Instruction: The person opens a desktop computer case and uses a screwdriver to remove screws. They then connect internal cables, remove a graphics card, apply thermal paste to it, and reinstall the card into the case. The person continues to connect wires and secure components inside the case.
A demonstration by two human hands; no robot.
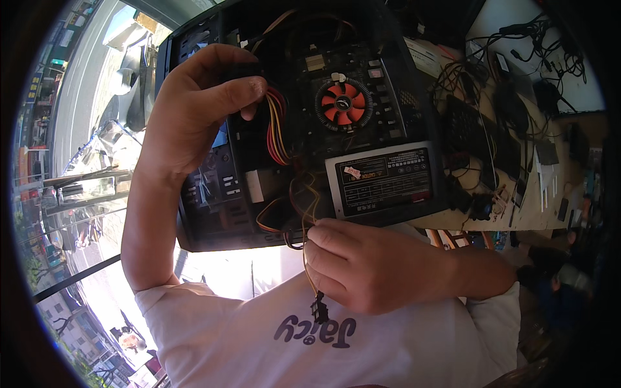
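Note:
An open black computer case (pixel 239 145) lies in front of me. Its colored power cable (pixel 277 129), with red, yellow and black wires, runs up to the thumb and fingers of my left hand (pixel 200 107). They are closed around its upper end, and the plug itself is hidden. My right hand (pixel 362 265) pinches a thin cable (pixel 305 249) at the case's near edge. A small black connector (pixel 319 309) dangles from it in front of my shirt. Inside the case are a red cooling fan (pixel 343 103) and a labelled power supply (pixel 387 181).
Tangled black cables (pixel 524 39) and a dark keyboard (pixel 475 129) lie on the table (pixel 543 210) at the right. More loose wires (pixel 275 210) hang at the case's near side. Left of the case, bright glass looks onto a street.

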